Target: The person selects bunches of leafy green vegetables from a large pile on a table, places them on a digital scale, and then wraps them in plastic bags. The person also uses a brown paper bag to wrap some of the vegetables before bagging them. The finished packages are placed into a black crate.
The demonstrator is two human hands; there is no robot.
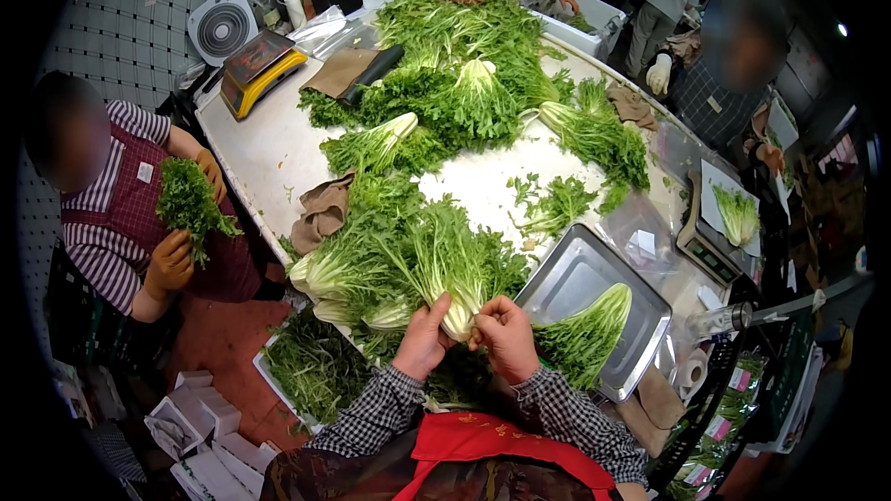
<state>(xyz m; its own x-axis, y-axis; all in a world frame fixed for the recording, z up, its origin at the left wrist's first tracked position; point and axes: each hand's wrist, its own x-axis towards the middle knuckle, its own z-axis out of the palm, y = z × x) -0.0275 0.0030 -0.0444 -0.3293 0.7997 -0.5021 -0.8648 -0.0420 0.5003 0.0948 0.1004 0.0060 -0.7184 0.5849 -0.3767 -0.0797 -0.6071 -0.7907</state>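
Observation:
Near the table's front edge, a head of curly endive is held with its pale root end toward me and its feathery green leaves spread away. My left hand is closed round the left side of its base. The fingers of my right hand pinch at the right side of the same base; whether they grip a single stalk is too small to tell. More endive heads lie bunched just left of my hands. To the right, another endive head rests partly over a metal tray.
A large pile of endive covers the table's far part. Yellow scales stand far left, another weighing scale right. A crate of greens sits below the left edge. Co-workers stand left, far and right; a gloved hand holds leaves.

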